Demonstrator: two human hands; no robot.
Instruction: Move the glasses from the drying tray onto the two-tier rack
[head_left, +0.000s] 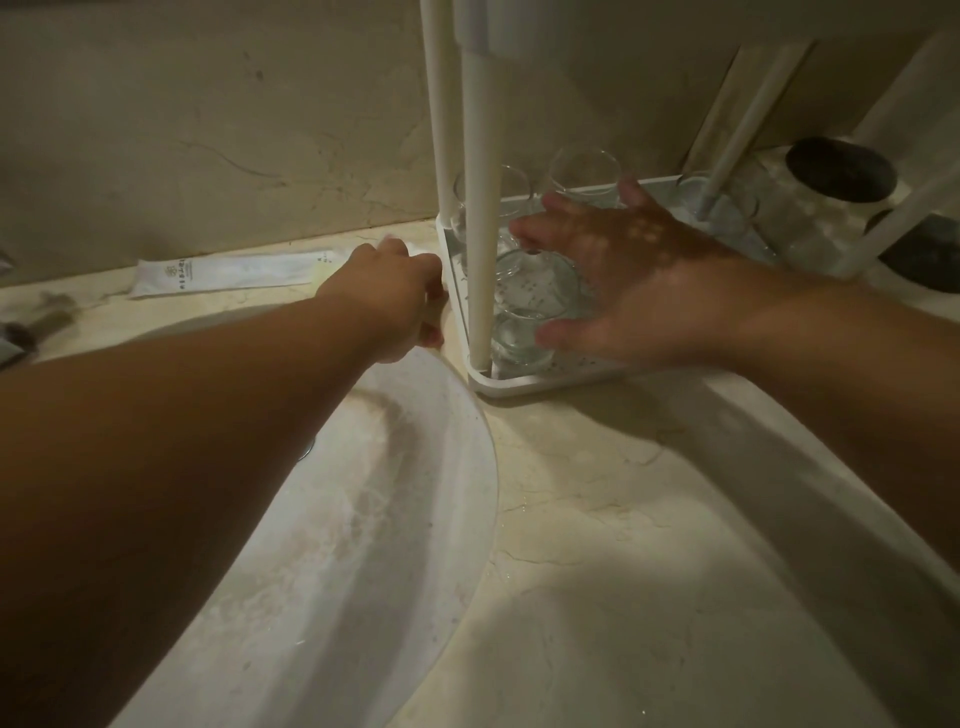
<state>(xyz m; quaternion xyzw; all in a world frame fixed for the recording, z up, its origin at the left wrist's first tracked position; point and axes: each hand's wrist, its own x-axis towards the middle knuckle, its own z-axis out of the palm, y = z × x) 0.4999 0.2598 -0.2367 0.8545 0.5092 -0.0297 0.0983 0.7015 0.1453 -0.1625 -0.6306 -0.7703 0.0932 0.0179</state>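
We've got the white rack (550, 382) parked on the stone surface (597, 519), tight against the back wall, with its front-left corner almost at the sink (363, 509) rim. Our landmark is the rack's front-left post (478, 208).

Our left hand (395, 301) is just left of that post, fingers curled round the rack's left edge, gripping it. Our right hand (618, 275) is right of the post, under the upper tier, fingers spread and relaxed over the glasses, thumb close to the front glass (519, 338). We can't tell if it's actually touching.

Glasses on the lower tier: the front one right beside the post, another (535, 275) just behind it under our palm, and two more (584, 166) at the back by the wall. They're packed close, so not much room between the post and the glasses.

Left of the post, a flat white packet (228, 270) lies along the wall. Far right of it, a dark-lidded jar (831, 192).
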